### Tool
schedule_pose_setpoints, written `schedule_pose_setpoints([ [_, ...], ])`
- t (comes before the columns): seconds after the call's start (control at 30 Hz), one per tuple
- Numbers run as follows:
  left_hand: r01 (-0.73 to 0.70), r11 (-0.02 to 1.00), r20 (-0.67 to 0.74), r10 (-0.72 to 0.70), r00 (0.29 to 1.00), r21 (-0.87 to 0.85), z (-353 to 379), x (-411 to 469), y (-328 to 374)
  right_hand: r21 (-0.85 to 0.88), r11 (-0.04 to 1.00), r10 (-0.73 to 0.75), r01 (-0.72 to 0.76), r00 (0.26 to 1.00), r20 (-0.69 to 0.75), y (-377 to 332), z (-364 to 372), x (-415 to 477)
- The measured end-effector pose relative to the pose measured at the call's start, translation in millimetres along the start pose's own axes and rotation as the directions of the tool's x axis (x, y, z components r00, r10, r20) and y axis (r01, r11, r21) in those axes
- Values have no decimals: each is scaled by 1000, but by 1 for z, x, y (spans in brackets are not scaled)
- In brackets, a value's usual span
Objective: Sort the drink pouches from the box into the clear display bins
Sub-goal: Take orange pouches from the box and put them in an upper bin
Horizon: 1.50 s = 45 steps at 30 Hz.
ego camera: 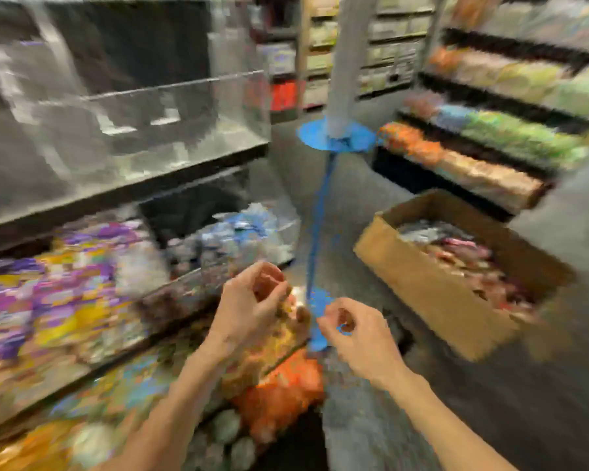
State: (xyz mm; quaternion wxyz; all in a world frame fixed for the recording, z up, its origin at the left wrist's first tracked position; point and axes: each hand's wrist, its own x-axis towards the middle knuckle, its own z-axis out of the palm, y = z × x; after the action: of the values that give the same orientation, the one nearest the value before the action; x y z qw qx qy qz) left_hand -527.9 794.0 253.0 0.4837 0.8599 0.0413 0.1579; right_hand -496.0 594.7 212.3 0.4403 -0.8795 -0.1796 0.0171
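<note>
At far left we see clear display bins (170, 86) stacked on dark shelves (184, 171). The whole view is smeared by motion, so we cannot read any labels. The topmost bin shows as see-through walls with a bright rim. One shelf down, a bin is packed with purple and yellow pouches (65, 283). The bin just to its right holds blue and silver pouches (238, 232). Lower and nearer to us, another bin holds orange pouches (279, 396).

In the middle, the left hand (249, 304) hangs above the front edge of the orange bin. Its fingers are curled in toward the palm. Something reddish shows inside the curl, but we cannot tell whether it is a pouch or the palm itself. Just beside it, not touching, the right hand (354, 331) hangs over the grey floor (354, 205). Its fingers are curled, with the thumb close to the forefinger, and we cannot tell whether they pinch anything.

Beyond the gap between the hands, a blue line (317, 232) runs along the floor to a blue disc (334, 136) at the foot of a pale pillar (347, 62).

To the right, well apart from both hands, an open cardboard box (422, 283) sits on the floor. It holds silver and pink-red drink pouches (466, 256). Behind it stand racks (507, 79) of colourful packets
</note>
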Motion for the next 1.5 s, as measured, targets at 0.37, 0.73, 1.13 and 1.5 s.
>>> schedule_pose_setpoints([
  [0.37,-9,996,534,58,843,-94,381,106,102,-105,831,511,-546,825,-242,243,-250,8],
  [0.73,43,912,721,-350,598,407,649,212,58,-522,654,693,-547,710,125,518,-325,127],
  [1.13,-795,515,918,-377,125,320,733,239,-37,-800,516,845,-307,333,418,609,-328,176],
  [1.5,-966,206,937,-280,-210,-155,770,229,-76,-771,371,928,-517,184,323,627,-284,194],
])
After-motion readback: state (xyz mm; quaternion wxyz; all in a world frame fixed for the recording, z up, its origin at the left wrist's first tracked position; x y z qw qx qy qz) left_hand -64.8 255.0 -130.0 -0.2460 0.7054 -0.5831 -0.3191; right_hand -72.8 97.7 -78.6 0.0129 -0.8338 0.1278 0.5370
